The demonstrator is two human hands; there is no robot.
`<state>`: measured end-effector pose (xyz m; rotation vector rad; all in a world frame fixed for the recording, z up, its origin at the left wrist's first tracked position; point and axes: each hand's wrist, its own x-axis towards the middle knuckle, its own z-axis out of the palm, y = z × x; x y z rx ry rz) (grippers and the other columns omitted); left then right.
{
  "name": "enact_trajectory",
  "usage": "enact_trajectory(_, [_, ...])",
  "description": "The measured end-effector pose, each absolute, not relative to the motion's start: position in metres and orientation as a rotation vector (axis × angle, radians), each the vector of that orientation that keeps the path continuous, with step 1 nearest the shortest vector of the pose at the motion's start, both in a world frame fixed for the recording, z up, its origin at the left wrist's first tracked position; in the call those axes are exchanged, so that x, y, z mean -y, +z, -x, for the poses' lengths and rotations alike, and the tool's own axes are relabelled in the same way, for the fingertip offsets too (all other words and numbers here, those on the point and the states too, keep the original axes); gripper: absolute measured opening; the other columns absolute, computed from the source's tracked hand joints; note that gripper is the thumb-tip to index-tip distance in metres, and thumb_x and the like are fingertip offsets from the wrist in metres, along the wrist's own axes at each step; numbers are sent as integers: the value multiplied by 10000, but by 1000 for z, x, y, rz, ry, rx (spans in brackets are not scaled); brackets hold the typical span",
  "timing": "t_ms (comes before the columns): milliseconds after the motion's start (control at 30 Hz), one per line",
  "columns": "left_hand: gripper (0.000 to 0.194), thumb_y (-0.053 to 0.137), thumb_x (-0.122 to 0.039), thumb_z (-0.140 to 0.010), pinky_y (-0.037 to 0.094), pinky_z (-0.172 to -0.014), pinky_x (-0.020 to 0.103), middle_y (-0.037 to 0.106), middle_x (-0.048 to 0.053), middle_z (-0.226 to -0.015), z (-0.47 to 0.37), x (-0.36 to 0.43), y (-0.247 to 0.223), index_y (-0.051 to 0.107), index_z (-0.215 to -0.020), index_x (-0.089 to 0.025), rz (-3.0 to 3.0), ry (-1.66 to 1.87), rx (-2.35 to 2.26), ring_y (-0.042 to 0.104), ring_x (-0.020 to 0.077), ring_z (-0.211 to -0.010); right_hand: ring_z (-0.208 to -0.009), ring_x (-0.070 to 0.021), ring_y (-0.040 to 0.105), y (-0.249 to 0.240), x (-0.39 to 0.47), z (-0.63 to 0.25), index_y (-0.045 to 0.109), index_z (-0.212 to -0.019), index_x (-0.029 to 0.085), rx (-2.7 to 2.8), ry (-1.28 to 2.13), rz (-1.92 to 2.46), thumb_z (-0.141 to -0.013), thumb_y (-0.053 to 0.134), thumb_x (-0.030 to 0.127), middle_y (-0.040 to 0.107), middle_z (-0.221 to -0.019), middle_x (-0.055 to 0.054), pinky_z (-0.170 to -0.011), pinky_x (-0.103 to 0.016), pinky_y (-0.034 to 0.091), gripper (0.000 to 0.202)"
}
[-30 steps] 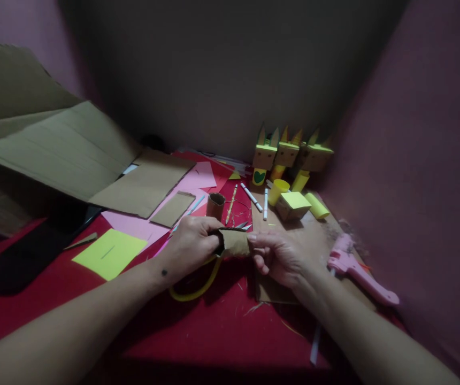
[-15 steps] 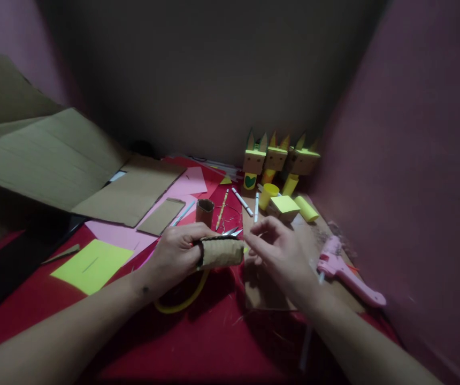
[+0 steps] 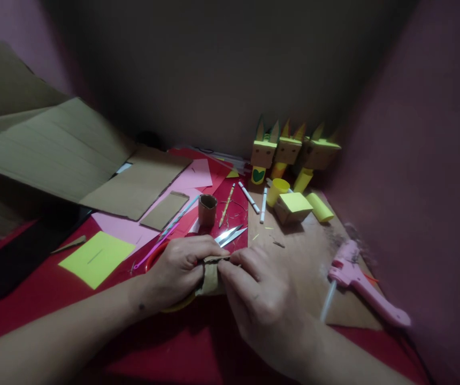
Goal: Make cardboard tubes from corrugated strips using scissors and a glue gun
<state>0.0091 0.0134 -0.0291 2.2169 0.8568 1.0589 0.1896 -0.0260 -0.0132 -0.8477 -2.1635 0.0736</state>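
A small bent piece of corrugated cardboard (image 3: 211, 279) is pinched between both hands near the front of the red cloth. My left hand (image 3: 182, 267) grips its left end, the thumb along the top edge. On its right end the fingers of my right hand (image 3: 260, 297) are closed, hiding much of that side. Just beyond the hands lie open scissor blades (image 3: 230, 235); the rest of the scissors is partly hidden by my left hand. A short cardboard tube (image 3: 207, 210) stands upright behind them.
Three cardboard figures (image 3: 264, 155) stand at the back right, near a yellow-topped box (image 3: 293, 208) and yellow tubes (image 3: 320, 207). A pink glue gun (image 3: 368, 286) lies right. Cardboard sheets (image 3: 137, 182), a yellow paper (image 3: 97, 259) and pens (image 3: 249, 197) spread left and centre.
My right hand has moved left and down and taken hold of the cardboard piece's right end. The piece sits lower, and the view has shifted slightly.
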Motion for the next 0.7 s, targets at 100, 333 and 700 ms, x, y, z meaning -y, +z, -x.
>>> enact_trajectory(100, [148, 580, -96, -825, 507, -634, 206, 690, 27, -762, -10, -10, -29, 713, -847, -157, -2166, 1017, -878, 653, 132, -691, -763, -215, 574, -17, 29, -189, 682, -927, 55, 2148, -55, 798, -850, 470, 8, 659, -844, -153, -651, -341, 522, 231])
enact_trajectory(333, [163, 566, -90, -800, 500, -607, 209, 691, 26, -730, -12, -11, -33, 719, -804, -147, -2072, 981, -905, 639, 135, -650, -761, -233, 564, -25, 30, -188, 695, -853, 40, 2249, -196, 627, -871, 408, 25, 685, -947, -197, -619, -379, 536, 287])
enact_trajectory(700, [233, 470, -43, -782, 464, -568, 210, 642, 20, -638, -15, -9, -33, 659, -684, -140, -2156, 986, -809, 583, 124, -586, -915, -255, 582, -25, 30, -188, 627, -899, 36, 2256, 33, 590, -836, 377, -40, 640, -903, -191, -748, -384, 530, 269])
